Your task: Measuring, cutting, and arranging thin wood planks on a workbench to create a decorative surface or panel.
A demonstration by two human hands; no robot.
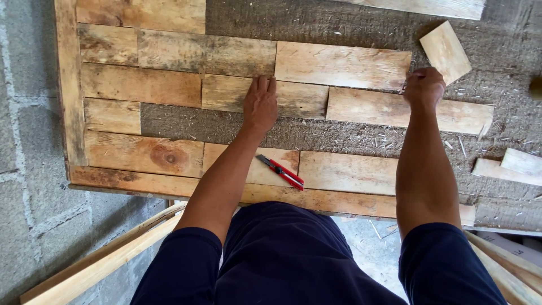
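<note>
We press our left hand (pixel 261 103) flat, fingers together, on a short plank (pixel 264 94) in the middle row of a patchwork of weathered boards, seemingly to pin it tight against its neighbours on the rough fibre board (pixel 350 25) beneath. Our right hand (pixel 424 87) is curled into a closed fist at the top edge of the next plank along (pixel 389 110); whether it grips a small tool or nail we cannot tell. A wooden frame (pixel 69 85) borders the panel on the left and near edges. A red utility knife (pixel 282 171) lies within reach on the lower row, between our forearms and clear of both hands. A loose offcut (pixel 445 51) rests just beyond the fist, with more scraps (pixel 511 166) scattered at right and bare backing open between the rows. Timber battens (pixel 101 262) lean below against a grey block wall (pixel 25 141).
</note>
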